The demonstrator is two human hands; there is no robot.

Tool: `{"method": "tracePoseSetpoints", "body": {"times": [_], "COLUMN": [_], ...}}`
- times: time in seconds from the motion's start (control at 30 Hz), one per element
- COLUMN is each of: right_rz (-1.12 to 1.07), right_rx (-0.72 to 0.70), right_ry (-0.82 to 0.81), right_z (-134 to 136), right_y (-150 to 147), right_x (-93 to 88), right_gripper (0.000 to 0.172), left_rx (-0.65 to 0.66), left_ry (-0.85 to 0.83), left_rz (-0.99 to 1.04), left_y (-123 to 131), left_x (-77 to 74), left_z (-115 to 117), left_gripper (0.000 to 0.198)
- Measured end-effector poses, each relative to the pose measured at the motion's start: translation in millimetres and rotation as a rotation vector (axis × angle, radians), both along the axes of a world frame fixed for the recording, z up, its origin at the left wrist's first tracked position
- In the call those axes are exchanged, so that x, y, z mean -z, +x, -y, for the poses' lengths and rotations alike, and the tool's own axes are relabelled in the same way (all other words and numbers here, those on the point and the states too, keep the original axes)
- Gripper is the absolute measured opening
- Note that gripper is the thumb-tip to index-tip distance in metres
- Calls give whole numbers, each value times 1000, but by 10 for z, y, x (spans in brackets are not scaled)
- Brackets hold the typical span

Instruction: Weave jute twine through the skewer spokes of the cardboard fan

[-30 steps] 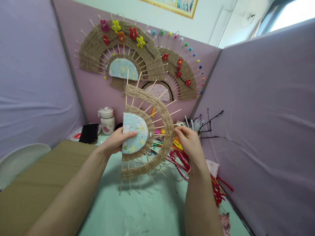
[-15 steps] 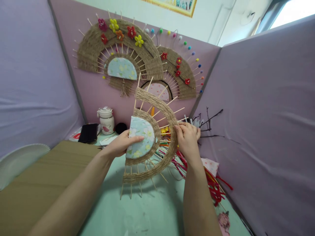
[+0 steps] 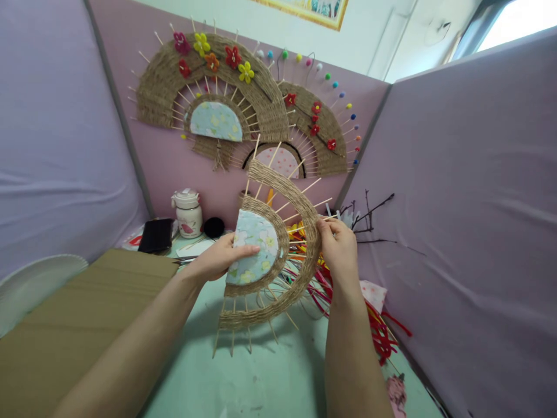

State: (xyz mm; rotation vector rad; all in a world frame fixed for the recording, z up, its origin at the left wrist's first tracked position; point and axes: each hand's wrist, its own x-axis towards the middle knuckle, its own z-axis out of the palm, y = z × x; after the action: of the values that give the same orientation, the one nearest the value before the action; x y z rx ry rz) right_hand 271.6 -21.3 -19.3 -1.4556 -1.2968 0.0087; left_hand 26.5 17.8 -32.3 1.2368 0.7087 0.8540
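A half-round woven fan (image 3: 311, 244) of twine on thin wooden sticks is held up over the table, its straight side facing left. Its centre is a half-disc of light blue floral cloth (image 3: 255, 241). My left hand (image 3: 221, 255) grips the straight side, thumb flat on the cloth and the other fingers hidden behind. At the outer twine band, my right hand (image 3: 339, 247) pinches the edge near the stick ends. Bare sticks show between the inner and outer bands and poke out past the rim.
Two finished-looking fans (image 3: 159, 81) with felt flowers hang on the pink partition (image 3: 152, 157). On the green table (image 3: 278, 371) are a white jar (image 3: 189, 215), scissors (image 3: 185, 260), red pipe cleaners (image 3: 383, 337) and a brown board (image 3: 100, 313). Dark twigs (image 3: 369, 215) stand at right.
The fan has shifted slightly right and down and tilted a little clockwise, with both hands moving along. My grip on it looks the same.
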Motion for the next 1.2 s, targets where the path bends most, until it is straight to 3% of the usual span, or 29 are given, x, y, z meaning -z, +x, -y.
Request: {"method": "tracePoseSetpoints", "body": {"times": [0.1,0.3,0.53,0.7,0.87,0.97,1.13,1.2], "right_rz": [14,120,224,165,177,7,-481,-592], "right_rx": [51,474,319,347,401,273,-330,-465], "right_ry": [10,140,19,72,180,176,-90,-164], "right_z": [5,106,37,10,100,123,-4,-80], "right_y": [6,-59,-82,-52,-28,-24,-168,-235], "right_x": [3,-72,-5,17,-73,-109,-32,22], "right_gripper": [36,35,35,35,34,39,37,35], "left_rx": [-5,9,52,64,-130,-320,-528,-566], "left_ry": [-9,-3,13,-21,-83,-110,-174,-203], "left_rz": [-6,-27,-51,-36,75,241,408,443], "left_y": [3,10,93,124,26,-81,-159,-157], "left_x": [5,1,-19,-19,-79,-139,-201,-212], "left_z": [-4,8,110,131,10,-108,-228,-245], "left_gripper": [27,27,22,22,23,20,27,30]}}
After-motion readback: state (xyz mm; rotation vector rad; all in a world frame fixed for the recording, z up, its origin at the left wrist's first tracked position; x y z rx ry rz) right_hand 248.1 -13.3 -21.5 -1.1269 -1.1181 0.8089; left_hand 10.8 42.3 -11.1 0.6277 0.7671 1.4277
